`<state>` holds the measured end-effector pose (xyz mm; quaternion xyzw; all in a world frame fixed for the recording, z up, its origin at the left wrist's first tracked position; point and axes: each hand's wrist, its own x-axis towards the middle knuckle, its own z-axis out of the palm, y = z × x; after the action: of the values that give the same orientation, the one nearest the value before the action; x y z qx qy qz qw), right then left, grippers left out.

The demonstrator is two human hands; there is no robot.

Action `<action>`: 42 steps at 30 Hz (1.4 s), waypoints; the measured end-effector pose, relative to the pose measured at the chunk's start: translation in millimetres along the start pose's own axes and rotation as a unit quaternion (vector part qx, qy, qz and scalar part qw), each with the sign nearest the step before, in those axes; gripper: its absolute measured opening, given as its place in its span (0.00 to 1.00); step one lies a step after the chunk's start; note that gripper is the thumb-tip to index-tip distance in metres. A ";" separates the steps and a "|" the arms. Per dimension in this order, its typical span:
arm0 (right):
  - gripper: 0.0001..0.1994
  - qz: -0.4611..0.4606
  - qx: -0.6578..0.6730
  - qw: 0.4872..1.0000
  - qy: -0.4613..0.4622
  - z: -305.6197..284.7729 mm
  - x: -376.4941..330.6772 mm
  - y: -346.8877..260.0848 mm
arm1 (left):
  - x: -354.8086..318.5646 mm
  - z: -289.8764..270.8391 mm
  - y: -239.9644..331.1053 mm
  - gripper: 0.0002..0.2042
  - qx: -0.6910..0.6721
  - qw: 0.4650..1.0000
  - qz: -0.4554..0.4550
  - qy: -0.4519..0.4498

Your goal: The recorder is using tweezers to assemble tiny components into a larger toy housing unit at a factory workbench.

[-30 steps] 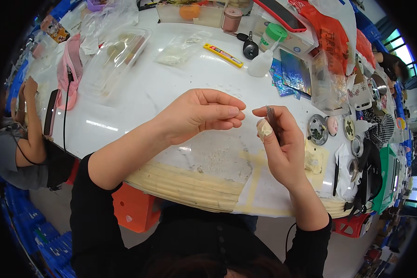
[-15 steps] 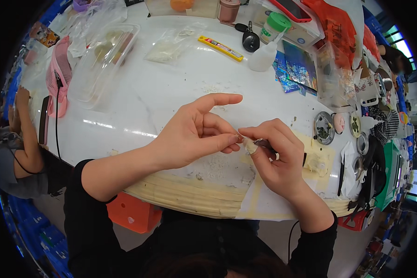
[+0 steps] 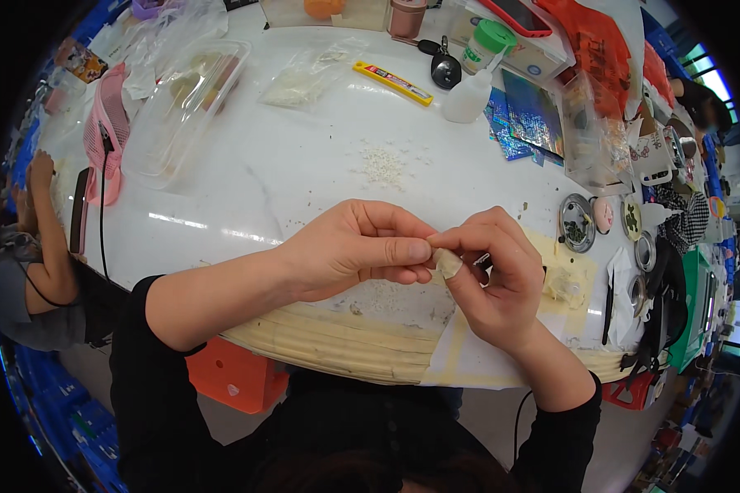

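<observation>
My left hand (image 3: 349, 251) and my right hand (image 3: 493, 279) meet above the near edge of the white table (image 3: 304, 181). Both pinch a small cream-coloured piece (image 3: 446, 261) between thumb and fingertips. A thin dark tool (image 3: 478, 261) pokes out between the fingers of my right hand. A patch of tiny white beads (image 3: 384, 164) lies on the table just beyond my hands.
A yellow utility knife (image 3: 393, 83), a squeeze bottle (image 3: 471, 97), a clear plastic box (image 3: 185, 103), a bag of white bits (image 3: 304, 78) and round metal dishes (image 3: 577, 222) stand around. A pink fan (image 3: 107, 135) sits at the left, beside another person's arm (image 3: 45, 238).
My hands came together from apart. The left hand's fingers closed onto the cream piece that the right hand held up alone a second ago. The view shifted nearer to the table.
</observation>
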<state>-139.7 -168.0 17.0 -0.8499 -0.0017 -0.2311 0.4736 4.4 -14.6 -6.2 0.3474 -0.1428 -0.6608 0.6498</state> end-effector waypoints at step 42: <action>0.08 0.051 -0.066 0.996 0.022 4.1 -0.2 -3.3 | -3.7 0.0 1.8 0.05 0.182 0.966 0.172 0.064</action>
<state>-139.0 -162.8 17.7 -0.8727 0.0672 -0.2250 0.4280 5.4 -11.2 -4.1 0.4717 -0.2766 -0.4783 0.6872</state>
